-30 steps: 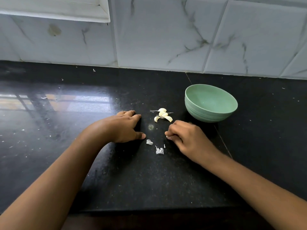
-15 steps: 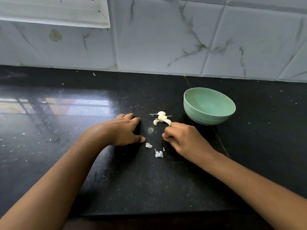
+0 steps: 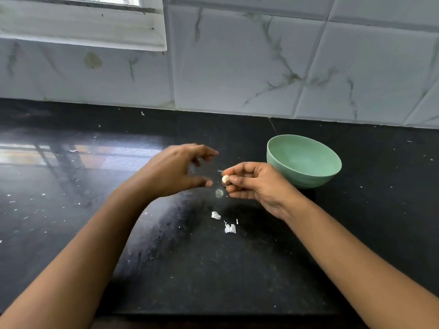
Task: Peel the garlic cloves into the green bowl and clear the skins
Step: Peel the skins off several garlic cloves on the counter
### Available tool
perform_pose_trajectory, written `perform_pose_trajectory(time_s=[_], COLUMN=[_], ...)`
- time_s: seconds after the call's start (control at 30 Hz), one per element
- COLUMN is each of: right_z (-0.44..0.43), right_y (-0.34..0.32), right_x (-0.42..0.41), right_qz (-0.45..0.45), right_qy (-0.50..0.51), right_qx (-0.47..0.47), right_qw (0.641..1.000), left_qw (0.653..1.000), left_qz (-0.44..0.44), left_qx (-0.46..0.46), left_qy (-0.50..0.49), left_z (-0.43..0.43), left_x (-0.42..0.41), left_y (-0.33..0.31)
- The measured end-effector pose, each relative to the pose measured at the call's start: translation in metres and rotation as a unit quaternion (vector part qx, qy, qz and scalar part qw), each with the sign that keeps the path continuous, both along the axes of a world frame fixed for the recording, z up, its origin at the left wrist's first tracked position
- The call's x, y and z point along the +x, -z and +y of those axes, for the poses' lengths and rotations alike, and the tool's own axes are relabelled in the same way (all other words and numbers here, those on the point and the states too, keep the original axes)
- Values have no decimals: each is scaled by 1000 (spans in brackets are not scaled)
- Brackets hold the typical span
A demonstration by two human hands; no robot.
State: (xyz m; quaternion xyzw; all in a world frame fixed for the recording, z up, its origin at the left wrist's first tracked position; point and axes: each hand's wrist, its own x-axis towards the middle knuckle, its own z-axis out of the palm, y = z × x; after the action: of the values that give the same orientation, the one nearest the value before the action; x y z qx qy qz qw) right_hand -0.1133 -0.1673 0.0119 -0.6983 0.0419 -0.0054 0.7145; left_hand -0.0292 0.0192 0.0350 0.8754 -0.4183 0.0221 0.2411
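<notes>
A garlic clove (image 3: pixel 225 179) is pinched at the fingertips of the right hand (image 3: pixel 256 184), near the green bowl (image 3: pixel 308 180), while the left hand (image 3: pixel 175 172) is held loosely spread and empty. The clove is judged light, firm and slippery; its papery skin is best caught at the tip.

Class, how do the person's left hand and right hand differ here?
The right hand pinches a small pale garlic clove; the left hand holds nothing, fingers spread. The right hand is beside the round green bowl; the left hand farther off. Both are over the black countertop.
</notes>
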Motion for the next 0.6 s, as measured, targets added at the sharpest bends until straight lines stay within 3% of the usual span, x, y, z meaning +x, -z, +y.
perform_pose_trajectory(time_s=[0.07, 0.17, 0.4, 0.6], right_z=[2, 1, -6, -8], right_y=[4, 3, 0, -1], right_x=[-1, 1, -2, -4], right_qz=[20, 13, 3, 15], right_qy=[-8, -7, -18, -27], right_qx=[85, 142, 171, 176], right_qw=[996, 990, 985, 984], left_qw=[992, 989, 953, 941], left_qz=[32, 33, 131, 131], left_qx=[-115, -122, -258, -300], left_qy=[48, 81, 85, 90], left_z=[1, -5, -21, -27], left_x=[-2, -6, -7, -8], left_y=[-4, 2, 23, 31])
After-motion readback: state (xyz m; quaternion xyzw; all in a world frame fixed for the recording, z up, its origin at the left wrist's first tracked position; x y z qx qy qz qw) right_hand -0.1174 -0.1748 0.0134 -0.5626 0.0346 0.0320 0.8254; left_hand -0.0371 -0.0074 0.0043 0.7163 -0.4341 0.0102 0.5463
